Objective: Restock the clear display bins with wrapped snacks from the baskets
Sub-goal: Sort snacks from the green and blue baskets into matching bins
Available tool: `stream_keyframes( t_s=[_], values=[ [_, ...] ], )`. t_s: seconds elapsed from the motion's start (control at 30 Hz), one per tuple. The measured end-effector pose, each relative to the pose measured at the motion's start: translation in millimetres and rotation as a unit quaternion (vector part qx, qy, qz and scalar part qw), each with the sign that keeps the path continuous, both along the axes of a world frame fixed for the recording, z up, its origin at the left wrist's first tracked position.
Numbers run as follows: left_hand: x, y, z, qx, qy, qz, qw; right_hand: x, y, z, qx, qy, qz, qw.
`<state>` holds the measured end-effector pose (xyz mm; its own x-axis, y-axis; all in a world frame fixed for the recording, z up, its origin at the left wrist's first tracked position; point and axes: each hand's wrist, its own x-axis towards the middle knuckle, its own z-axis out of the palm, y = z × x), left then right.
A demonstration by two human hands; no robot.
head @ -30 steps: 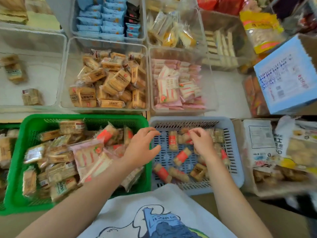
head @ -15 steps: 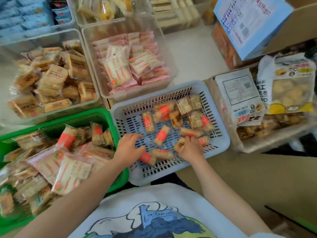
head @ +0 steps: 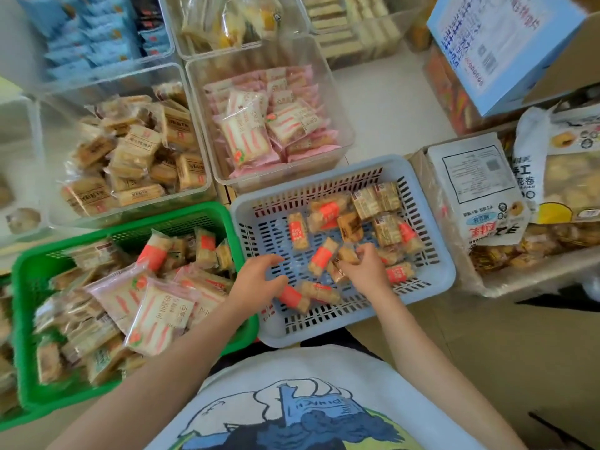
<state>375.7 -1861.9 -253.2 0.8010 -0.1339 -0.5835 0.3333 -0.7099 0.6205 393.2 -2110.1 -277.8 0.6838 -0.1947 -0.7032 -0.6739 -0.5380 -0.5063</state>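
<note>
You are gathering from the blue basket [head: 431, 280] at centre frame: right hand [head: 365, 271] pinching a small wrapped snack [head: 345, 254], left hand [head: 259, 282] curling onto an orange-banded snack [head: 292, 297]; secure both before lifting.

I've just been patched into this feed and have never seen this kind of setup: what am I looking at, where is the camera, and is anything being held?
There is no machine here: a person works with two bare hands, and the single camera sits on their head, looking forward and down. Both hands are inside the blue basket, which holds small wrapped snacks with orange bands. The right hand has its fingers curled round a snack. The left hand hovers curled over another snack; I cannot tell whether it grips it. To the left stands a fuller green basket. Beyond them are the clear bins: one of brown packets, one of pink packets.
</note>
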Motion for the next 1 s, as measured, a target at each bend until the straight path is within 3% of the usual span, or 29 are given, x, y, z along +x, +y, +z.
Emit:
stream_keyframes(
  t_s=[0.07,0.17,0.3,0.5,0.6,0.67,0.83,0.9,1.0],
  values=[
    [1.2,5.9,8.9,-0.028,-0.012,0.019,0.999,10.8,17.3,23.1,0.078,-0.024,-0.047,0.996],
    [4.3,19.9,30.3,-0.071,-0.076,0.031,0.994,30.4,55.3,61.7,0.163,-0.048,-0.008,0.985],
    [9.6,51.5,58.8,-0.061,-0.189,0.056,0.978,53.7,126.9,104.1,0.192,-0.067,0.098,0.974],
    [11.4,130.3,73.6,-0.014,-0.239,0.234,0.942,81.3,215.1,129.8,0.217,-0.142,0.164,0.952],
    [6.6,171.3,66.5,0.007,-0.212,0.284,0.935,100.5,239.2,127.9,0.115,-0.234,0.21,0.942],
    [7.1,192.9,68.4,0.005,-0.214,0.319,0.923,111.1,256.6,116.6,0.02,-0.268,0.292,0.918],
    [44.5,234.7,89.8,0.027,-0.273,0.367,0.889,102.2,283.2,74.5,-0.234,-0.212,0.5,0.807],
    [64.8,249.7,87.9,0.044,-0.285,0.358,0.888,93.2,287.3,65.9,-0.277,-0.209,0.514,0.784],
    [78.9,262.1,63.7,0.082,-0.277,0.247,0.925,92.5,287.4,63.3,-0.289,-0.22,0.507,0.782]
  ],
)
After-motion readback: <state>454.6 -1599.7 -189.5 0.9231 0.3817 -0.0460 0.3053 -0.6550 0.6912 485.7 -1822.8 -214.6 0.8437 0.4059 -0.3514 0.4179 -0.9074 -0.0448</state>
